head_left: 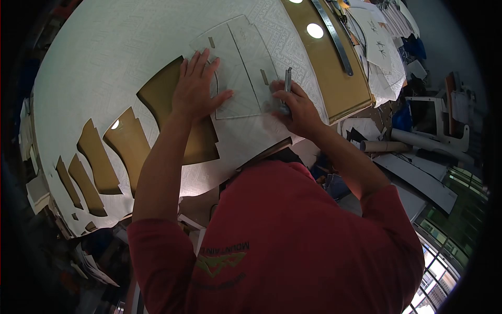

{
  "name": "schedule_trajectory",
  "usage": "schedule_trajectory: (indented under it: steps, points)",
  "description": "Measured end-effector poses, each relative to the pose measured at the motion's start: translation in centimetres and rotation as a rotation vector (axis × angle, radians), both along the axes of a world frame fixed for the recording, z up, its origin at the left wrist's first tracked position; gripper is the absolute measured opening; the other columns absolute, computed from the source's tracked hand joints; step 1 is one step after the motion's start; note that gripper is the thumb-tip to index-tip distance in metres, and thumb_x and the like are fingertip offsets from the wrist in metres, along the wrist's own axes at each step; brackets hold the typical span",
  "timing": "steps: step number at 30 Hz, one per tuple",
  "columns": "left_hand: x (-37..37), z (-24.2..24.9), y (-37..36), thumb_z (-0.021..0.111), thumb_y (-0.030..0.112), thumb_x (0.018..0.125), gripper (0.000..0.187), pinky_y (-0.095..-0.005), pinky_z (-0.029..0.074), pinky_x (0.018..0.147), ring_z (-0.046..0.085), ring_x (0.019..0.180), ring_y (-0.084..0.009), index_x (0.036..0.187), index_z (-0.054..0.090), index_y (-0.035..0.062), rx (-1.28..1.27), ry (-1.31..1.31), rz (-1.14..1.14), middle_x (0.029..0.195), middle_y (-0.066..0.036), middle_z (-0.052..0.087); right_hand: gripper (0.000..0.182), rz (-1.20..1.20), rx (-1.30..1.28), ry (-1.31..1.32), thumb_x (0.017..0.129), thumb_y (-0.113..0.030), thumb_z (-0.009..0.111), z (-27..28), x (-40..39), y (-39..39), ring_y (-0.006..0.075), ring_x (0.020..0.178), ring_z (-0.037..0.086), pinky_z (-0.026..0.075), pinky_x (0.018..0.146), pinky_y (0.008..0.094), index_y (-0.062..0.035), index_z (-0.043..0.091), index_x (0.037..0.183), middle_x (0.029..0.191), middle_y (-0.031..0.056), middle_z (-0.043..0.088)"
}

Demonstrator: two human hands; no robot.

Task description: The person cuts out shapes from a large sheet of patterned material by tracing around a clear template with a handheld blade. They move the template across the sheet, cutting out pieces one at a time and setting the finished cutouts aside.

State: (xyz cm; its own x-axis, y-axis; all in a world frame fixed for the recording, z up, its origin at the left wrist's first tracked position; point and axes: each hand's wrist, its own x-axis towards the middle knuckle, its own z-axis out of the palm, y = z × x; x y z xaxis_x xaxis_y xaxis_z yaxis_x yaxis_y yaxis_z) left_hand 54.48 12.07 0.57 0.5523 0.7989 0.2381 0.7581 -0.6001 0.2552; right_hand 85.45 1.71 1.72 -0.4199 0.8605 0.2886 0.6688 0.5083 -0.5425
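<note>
- The clear template [238, 68], a see-through plastic pattern piece, lies flat on the white textured sheet [104, 57] that covers most of the worktable [334, 89]
- The left hand [196, 89] rests palm down, fingers spread, on the template's left part, pressing it onto the sheet; it grasps nothing, it only bears down
- The right hand [298, 107] sits at the template's right edge, fingers curled shut around a slim knife [287, 83] whose metal body points up and away from the wrist; the tip itself is hidden behind the fingers
- The template looks thin, light and fairly stiff, with a smooth face that would likely slide on the sheet unless pinned, so a flat, wide palm near its middle seems the sound way to hold it; lifting it would go best by an edge or corner
- The sheet looks soft, flexible and light, probably a leather-like material; to the left of the template several curved pieces are already cut out, showing the brown tabletop through the holes
- The knife seems light and rigid, best held low on its body like a pen, close to the template's edge
- Beyond the template's far right side a long metal ruler [334, 34] lies on bare brown board, and paper patterns [381, 47] are heaped further right of that
</note>
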Motion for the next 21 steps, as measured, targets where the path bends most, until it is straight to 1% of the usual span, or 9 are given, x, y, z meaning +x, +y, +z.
schedule_trajectory:
  steps: [3, 6, 7, 9, 10, 11, 13, 15, 21]
  points:
    - [0.0, 0.0, 0.0, 0.072, 0.063, 0.086, 0.087, -0.0574, 0.019, 0.126, 0.029, 0.154, -0.0371, 0.150, 0.050, 0.0087, -0.006, 0.004, 0.000, 0.164, -0.018, 0.036, 0.053, -0.015, 0.021, 0.025, 0.077, -0.012, 0.086, -0.2, -0.1, -0.1, 0.0382, 0.135, 0.052, 0.045, 0.111, 0.0455, -0.0085, 0.055, 0.120, 0.140, 0.0152, 0.063]
    - [0.1, 0.1, 0.1, 0.072, 0.063, 0.086, 0.086, -0.0575, 0.020, 0.126, 0.030, 0.154, -0.0374, 0.149, 0.051, 0.0087, -0.008, 0.009, -0.003, 0.164, -0.018, 0.036, 0.053, -0.011, -0.003, 0.035, 0.077, -0.012, 0.085, -0.3, 0.0, 0.0, 0.0376, 0.135, 0.053, 0.046, 0.111, 0.0451, -0.0088, 0.055, 0.121, 0.141, 0.0147, 0.063]
    - [0.0, 0.1, 0.1, 0.073, 0.063, 0.085, 0.086, -0.0576, 0.020, 0.125, 0.030, 0.154, -0.0377, 0.149, 0.051, 0.0090, -0.004, 0.013, -0.004, 0.164, -0.018, 0.037, 0.053, -0.013, -0.013, 0.038, 0.077, -0.012, 0.085, -0.3, 0.1, 0.2, 0.0376, 0.135, 0.053, 0.046, 0.111, 0.0451, -0.0088, 0.055, 0.121, 0.141, 0.0147, 0.063]
    - [-0.1, -0.2, 0.7, 0.073, 0.062, 0.085, 0.085, -0.0577, 0.020, 0.125, 0.031, 0.153, -0.0381, 0.149, 0.051, 0.0094, 0.022, 0.001, -0.017, 0.163, -0.019, 0.037, 0.057, 0.000, -0.009, 0.036, 0.077, -0.011, 0.087, -0.6, 0.3, 0.1, 0.0396, 0.136, 0.054, 0.049, 0.110, 0.0465, -0.0079, 0.057, 0.125, 0.141, 0.0182, 0.061]
    - [-0.1, -0.5, 0.3, 0.073, 0.062, 0.085, 0.085, -0.0579, 0.021, 0.125, 0.031, 0.153, -0.0384, 0.148, 0.052, 0.0099, 0.049, -0.015, -0.031, 0.162, -0.019, 0.038, 0.057, -0.005, -0.046, 0.040, 0.077, -0.011, 0.087, -0.6, 0.3, -0.4, 0.0396, 0.136, 0.054, 0.049, 0.110, 0.0465, -0.0079, 0.057, 0.125, 0.141, 0.0182, 0.061]
    - [-0.1, -0.8, -0.1, 0.073, 0.062, 0.085, 0.085, -0.0579, 0.021, 0.125, 0.031, 0.153, -0.0384, 0.148, 0.052, 0.0099, 0.019, -0.011, -0.035, 0.162, -0.019, 0.038, 0.056, -0.009, -0.038, 0.046, 0.077, -0.012, 0.087, -0.5, 0.3, -0.3, 0.0386, 0.136, 0.054, 0.049, 0.110, 0.0460, -0.0080, 0.057, 0.124, 0.141, 0.0176, 0.061]
    - [-0.2, -0.9, 0.4, 0.073, 0.062, 0.086, 0.084, -0.0582, 0.022, 0.125, 0.032, 0.153, -0.0387, 0.148, 0.052, 0.0104, 0.061, -0.022, -0.036, 0.162, -0.019, 0.039, 0.056, -0.016, -0.019, 0.056, 0.077, -0.012, 0.088, -0.6, 0.1, 0.0, 0.0377, 0.136, 0.054, 0.049, 0.109, 0.0456, -0.0081, 0.058, 0.124, 0.141, 0.0169, 0.061]
    - [-0.1, -0.8, 0.3, 0.073, 0.062, 0.086, 0.084, -0.0582, 0.022, 0.125, 0.032, 0.153, -0.0384, 0.148, 0.052, 0.0103, 0.061, -0.013, -0.037, 0.162, -0.019, 0.039, 0.053, -0.032, 0.006, 0.042, 0.077, -0.012, 0.086, -0.4, 0.0, 0.0, 0.0359, 0.134, 0.053, 0.048, 0.109, 0.0447, -0.0100, 0.056, 0.121, 0.141, 0.0113, 0.063]
    - [-0.1, -0.8, 0.4, 0.073, 0.063, 0.086, 0.084, -0.0580, 0.022, 0.125, 0.031, 0.153, -0.0376, 0.149, 0.051, 0.0107, 0.066, -0.011, -0.032, 0.162, -0.018, 0.038, 0.052, -0.032, 0.017, 0.037, 0.077, -0.013, 0.085, -0.5, 0.0, 0.0, 0.0358, 0.134, 0.053, 0.048, 0.109, 0.0449, -0.0108, 0.056, 0.121, 0.140, 0.0121, 0.063]
